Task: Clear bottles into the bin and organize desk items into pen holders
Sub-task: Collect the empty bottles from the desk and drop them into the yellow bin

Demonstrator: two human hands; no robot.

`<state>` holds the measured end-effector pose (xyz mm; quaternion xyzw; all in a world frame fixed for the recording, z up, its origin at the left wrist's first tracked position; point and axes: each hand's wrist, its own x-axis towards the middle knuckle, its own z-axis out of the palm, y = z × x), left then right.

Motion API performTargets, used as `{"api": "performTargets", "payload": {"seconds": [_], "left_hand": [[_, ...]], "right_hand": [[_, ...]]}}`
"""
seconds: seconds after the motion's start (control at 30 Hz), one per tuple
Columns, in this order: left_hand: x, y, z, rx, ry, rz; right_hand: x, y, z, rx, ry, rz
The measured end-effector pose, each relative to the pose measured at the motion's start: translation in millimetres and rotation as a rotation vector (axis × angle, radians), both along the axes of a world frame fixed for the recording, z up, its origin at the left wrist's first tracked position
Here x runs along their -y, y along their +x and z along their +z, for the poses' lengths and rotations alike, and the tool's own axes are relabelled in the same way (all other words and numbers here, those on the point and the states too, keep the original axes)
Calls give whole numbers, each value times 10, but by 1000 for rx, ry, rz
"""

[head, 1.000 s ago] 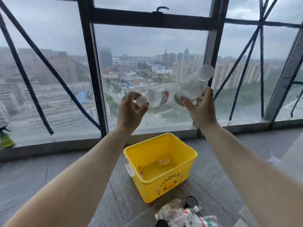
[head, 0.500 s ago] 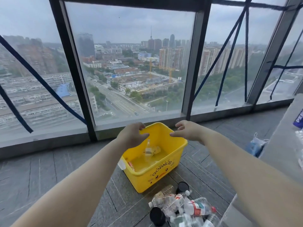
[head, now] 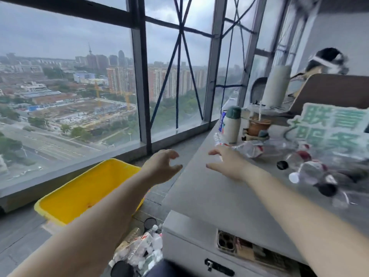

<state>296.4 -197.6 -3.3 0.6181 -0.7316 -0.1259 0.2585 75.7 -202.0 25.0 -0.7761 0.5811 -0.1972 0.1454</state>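
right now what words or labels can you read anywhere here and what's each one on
"联青服务", in two rows, a little blurred so the reading is not certain: green sign on the desk.
Blue-label bottle at the desk's far end: print blurred, unreadable.
Clear bottles on the desk, red labels: blurred, unreadable.
Floor bottles: labels too blurred to read.

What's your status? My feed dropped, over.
Left hand open, empty. Right hand open, beside crushed bottle on desk. Yellow bin on floor, left. Flask stands just behind that bottle.
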Motion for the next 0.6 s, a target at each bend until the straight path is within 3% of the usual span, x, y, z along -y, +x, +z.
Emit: {"api": "performTargets", "payload": {"seconds": [0.17, 0.3, 0.6], "left_hand": [[74, -786, -78, 45, -17, -118], [168, -1190, -170, 121, -68, -171], [534, -1524, -348, 342, -150, -153]], "right_hand": [[-157, -840, -37, 97, 7, -204], [-163, -1278, -105, 67, -21, -300], [364, -1350, -396, -27, -73, -307]]}}
